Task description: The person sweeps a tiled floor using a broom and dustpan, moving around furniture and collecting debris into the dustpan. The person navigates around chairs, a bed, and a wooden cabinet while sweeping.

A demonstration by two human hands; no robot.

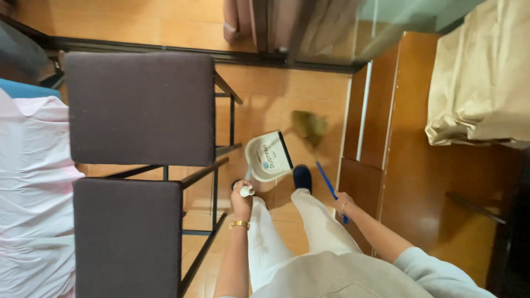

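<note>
Here, in the head view, the left hand (241, 201) is curled tight around the top of a white handle that runs down to a white dustpan (269, 156) resting on the tan tiled floor (259, 94). The right hand (343, 203) is wrapped around the blue stick of a broom (311, 128), whose blurred straw-coloured bristles sit on the floor just beside the pan's open edge. A dark blue slipper (302, 179) stands between pan and stick. Two dark cushioned stools (138, 107) stand to the left, a wooden cabinet (386, 121) to the right.
</note>
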